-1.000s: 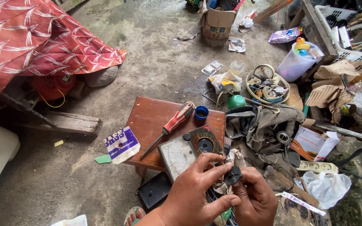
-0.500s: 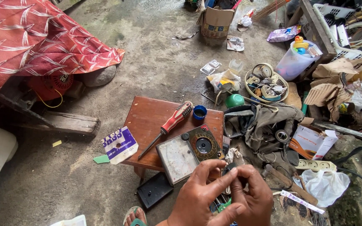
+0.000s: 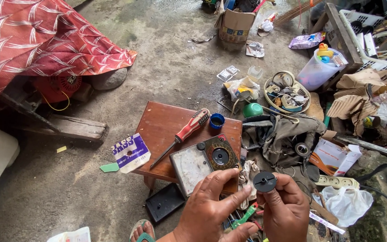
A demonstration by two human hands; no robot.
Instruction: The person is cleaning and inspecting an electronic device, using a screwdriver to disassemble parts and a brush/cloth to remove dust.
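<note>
- The right hand (image 3: 285,208) pinches a small black knob (image 3: 264,181) at its fingertips, held up in the air just off the near right corner of the stool (image 3: 162,127)
- The left hand (image 3: 211,206) is loosely spread, index finger and thumb reaching toward the knob without touching it
- A meter (image 3: 202,162) lies along the stool's near edge, its corner overhanging toward the hands; its dial hole (image 3: 220,156) shows bare
- A red screwdriver (image 3: 182,134) lies slantwise across the stool's middle, a blue cap (image 3: 217,121) at the far edge; the left half of the stool is bare wood
- A black cover (image 3: 164,202) lies on the floor by the stool's near left corner, a printed card (image 3: 131,152) just off its left edge
- Right of the stool the floor is crowded: grey cloth (image 3: 287,134), a basket (image 3: 287,94), boxes, a power strip (image 3: 337,181); left and beyond it is open concrete
- Against half a second ago, the hands were closed together over the knob; now they have parted and the knob stands clear in the right hand
</note>
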